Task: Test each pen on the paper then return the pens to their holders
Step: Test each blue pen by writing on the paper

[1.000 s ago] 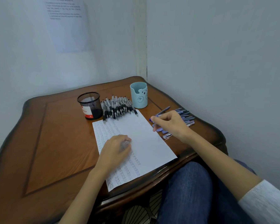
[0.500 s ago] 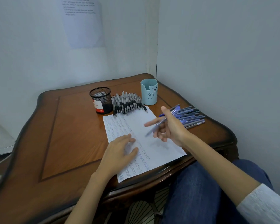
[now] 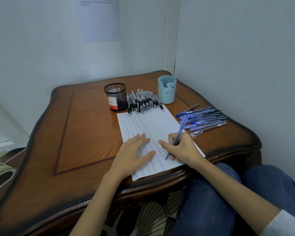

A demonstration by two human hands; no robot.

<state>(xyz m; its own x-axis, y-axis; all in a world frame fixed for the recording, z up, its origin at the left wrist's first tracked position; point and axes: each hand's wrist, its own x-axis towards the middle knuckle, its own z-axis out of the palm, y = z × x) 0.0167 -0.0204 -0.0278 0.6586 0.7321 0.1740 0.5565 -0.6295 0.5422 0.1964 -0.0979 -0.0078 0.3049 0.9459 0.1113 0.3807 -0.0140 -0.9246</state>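
Note:
A white sheet of paper (image 3: 157,123) covered in rows of small scribbles lies on the wooden table (image 3: 85,133). My left hand (image 3: 134,152) presses flat on the paper, fingers spread. My right hand (image 3: 182,149) grips a blue pen (image 3: 180,128) in a writing hold, its tip touching the paper near the front edge. A row of black pens (image 3: 141,101) lies beyond the paper's far edge. Several blue pens (image 3: 203,119) lie in a pile to the right. A black mesh holder (image 3: 116,97) and a light-blue bear holder (image 3: 166,89) stand at the back.
Walls close in behind and to the right of the table, meeting at the corner by the blue holder. A printed sheet (image 3: 99,17) hangs on the back wall. My legs in blue jeans (image 3: 220,193) sit under the table's front right edge.
My right hand lifted a blue pen from the pile at the right, swung it over the paper and set its tip down near the front edge. My left hand stayed on the paper.

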